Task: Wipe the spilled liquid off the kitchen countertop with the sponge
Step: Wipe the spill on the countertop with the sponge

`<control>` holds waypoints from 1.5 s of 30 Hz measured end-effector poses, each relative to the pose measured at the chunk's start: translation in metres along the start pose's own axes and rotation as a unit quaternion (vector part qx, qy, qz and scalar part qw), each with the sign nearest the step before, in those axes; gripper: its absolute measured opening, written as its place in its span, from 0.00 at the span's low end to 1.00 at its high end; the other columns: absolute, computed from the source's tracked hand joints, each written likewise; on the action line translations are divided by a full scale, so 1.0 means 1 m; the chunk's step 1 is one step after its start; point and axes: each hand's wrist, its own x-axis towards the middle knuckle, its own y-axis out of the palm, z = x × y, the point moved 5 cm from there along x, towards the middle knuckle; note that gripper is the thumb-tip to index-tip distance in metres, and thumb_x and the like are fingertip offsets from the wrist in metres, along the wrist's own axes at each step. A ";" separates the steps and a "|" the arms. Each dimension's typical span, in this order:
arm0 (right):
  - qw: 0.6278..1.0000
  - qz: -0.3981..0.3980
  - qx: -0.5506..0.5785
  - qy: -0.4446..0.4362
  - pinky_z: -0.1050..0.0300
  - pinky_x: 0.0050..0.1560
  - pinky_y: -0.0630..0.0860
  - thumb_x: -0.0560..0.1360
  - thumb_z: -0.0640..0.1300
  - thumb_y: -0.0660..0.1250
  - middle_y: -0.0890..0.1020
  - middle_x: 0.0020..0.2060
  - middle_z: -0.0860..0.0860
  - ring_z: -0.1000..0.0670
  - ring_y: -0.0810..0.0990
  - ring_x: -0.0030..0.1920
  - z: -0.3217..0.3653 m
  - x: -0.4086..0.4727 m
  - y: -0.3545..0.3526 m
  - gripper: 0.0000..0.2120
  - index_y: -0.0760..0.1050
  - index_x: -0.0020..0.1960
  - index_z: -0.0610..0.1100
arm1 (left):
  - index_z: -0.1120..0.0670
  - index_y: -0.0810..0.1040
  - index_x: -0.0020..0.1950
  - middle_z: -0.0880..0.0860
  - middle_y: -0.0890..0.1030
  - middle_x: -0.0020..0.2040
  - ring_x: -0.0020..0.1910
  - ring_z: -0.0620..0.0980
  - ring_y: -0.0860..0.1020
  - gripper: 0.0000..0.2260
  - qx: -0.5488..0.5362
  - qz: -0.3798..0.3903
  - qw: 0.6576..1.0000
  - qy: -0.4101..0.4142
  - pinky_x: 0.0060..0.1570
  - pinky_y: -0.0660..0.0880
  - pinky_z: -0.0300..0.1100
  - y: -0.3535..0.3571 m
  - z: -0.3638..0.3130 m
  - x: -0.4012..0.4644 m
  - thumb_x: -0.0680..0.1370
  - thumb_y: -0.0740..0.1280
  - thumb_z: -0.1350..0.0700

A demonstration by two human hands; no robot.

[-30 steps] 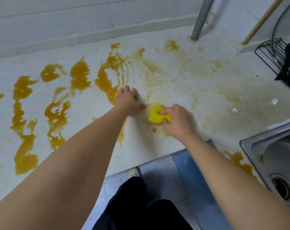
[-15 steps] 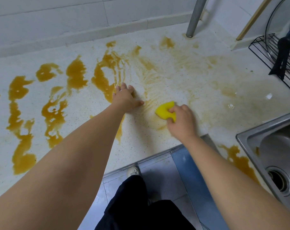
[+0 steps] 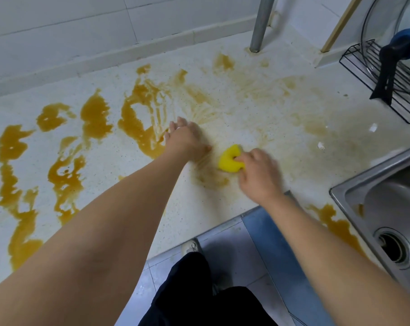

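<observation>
Counter [image 3: 258, 109] takes up most of what's in front of me, pale speckled stone w/ brown spill [image 3: 138, 123] in thick pools across the left half and only thin smears on the right, so I'd judge the right side's been gone over and the left is the job remaining. Sink [image 3: 387, 203] sits at the right edge, handy for wringing out, w/ a small pool just beside its rim near the front. Black wire rack [image 3: 363, 74] stands back right, well apart from the wet patch. Left hand [image 3: 187, 142] lies flat on the counter, fingers straight and spread, holding nothing; looks like a brace to lean weight fwd, right at the edge of the big pool. Right hand [image 3: 258, 172] grips the sponge [image 3: 231, 158], fingers curled over it and pressing it down, prob. to squash it for more soak. Sponge is yellow, bent under that grip, on the counter between the two hands.
</observation>
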 end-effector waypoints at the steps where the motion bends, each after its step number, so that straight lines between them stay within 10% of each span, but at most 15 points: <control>1: 0.997 -0.017 -0.002 0.070 0.52 0.54 0.67 0.74 0.39 0.60 0.73 0.55 0.43 0.43 0.71 0.55 -0.022 0.005 -0.009 0.18 0.70 0.63 0.44 | 0.53 0.52 0.78 0.57 0.43 0.78 0.76 0.60 0.43 0.38 -0.005 0.005 1.000 0.012 0.74 0.46 0.56 -0.001 -0.007 0.002 0.75 0.66 0.42; 4: 0.969 -0.055 0.020 0.240 0.50 0.55 0.68 0.73 0.37 0.61 0.72 0.57 0.39 0.39 0.71 0.57 -0.058 0.009 -0.023 0.15 0.72 0.59 0.40 | 0.53 0.54 0.78 0.56 0.46 0.78 0.76 0.60 0.45 0.39 -0.025 0.014 0.999 0.031 0.73 0.48 0.56 0.001 -0.024 0.013 0.74 0.67 0.40; 9: 0.995 -0.002 0.090 0.039 0.49 0.52 0.72 0.71 0.39 0.66 0.74 0.51 0.40 0.39 0.73 0.53 -0.017 0.011 -0.002 0.13 0.76 0.55 0.38 | 0.54 0.54 0.77 0.57 0.47 0.78 0.76 0.60 0.46 0.40 0.003 0.019 0.999 0.039 0.74 0.52 0.56 0.017 -0.045 0.022 0.73 0.66 0.38; 14: 0.973 -0.032 0.060 0.220 0.52 0.56 0.69 0.74 0.40 0.61 0.72 0.57 0.42 0.42 0.72 0.57 -0.067 0.021 -0.021 0.14 0.73 0.59 0.40 | 0.53 0.52 0.77 0.58 0.44 0.78 0.76 0.60 0.43 0.40 -0.002 0.022 0.999 0.050 0.74 0.46 0.56 0.017 -0.043 0.023 0.73 0.66 0.38; 19: 0.985 -0.014 0.141 0.103 0.52 0.57 0.72 0.72 0.38 0.64 0.72 0.53 0.42 0.43 0.73 0.53 -0.015 0.016 -0.002 0.12 0.76 0.55 0.39 | 0.53 0.51 0.78 0.56 0.44 0.78 0.77 0.59 0.43 0.40 0.000 0.034 0.999 0.036 0.75 0.48 0.55 0.016 -0.046 0.024 0.73 0.67 0.40; 25: 0.867 -0.015 0.384 0.316 0.57 0.37 0.65 0.76 0.38 0.59 0.73 0.36 0.47 0.47 0.72 0.43 -0.080 0.018 -0.039 0.07 0.70 0.40 0.44 | 0.55 0.54 0.76 0.58 0.49 0.77 0.76 0.61 0.47 0.40 0.002 0.020 0.999 0.043 0.73 0.53 0.56 0.019 -0.060 0.025 0.72 0.68 0.40; 29: 0.886 -0.051 0.235 0.396 0.53 0.57 0.70 0.77 0.36 0.55 0.71 0.65 0.41 0.41 0.71 0.63 -0.115 -0.004 -0.059 0.22 0.62 0.70 0.41 | 0.55 0.54 0.76 0.58 0.49 0.77 0.76 0.61 0.46 0.39 0.021 0.028 0.995 0.095 0.72 0.53 0.56 0.027 -0.097 0.025 0.73 0.66 0.38; 35: 0.967 0.029 0.045 0.250 0.49 0.63 0.66 0.77 0.55 0.59 0.66 0.67 0.43 0.42 0.66 0.65 -0.087 -0.005 -0.037 0.28 0.61 0.71 0.41 | 0.56 0.56 0.75 0.58 0.51 0.76 0.75 0.60 0.49 0.35 0.030 0.027 0.990 0.131 0.72 0.55 0.55 0.040 -0.129 0.025 0.75 0.64 0.40; 45: 0.970 -0.006 -0.063 0.234 0.49 0.62 0.62 0.77 0.39 0.58 0.68 0.64 0.41 0.41 0.66 0.63 -0.122 -0.013 -0.037 0.21 0.65 0.70 0.40 | 0.53 0.55 0.75 0.57 0.49 0.77 0.76 0.59 0.46 0.33 0.045 0.046 0.981 0.182 0.73 0.53 0.54 0.049 -0.189 0.041 0.76 0.63 0.40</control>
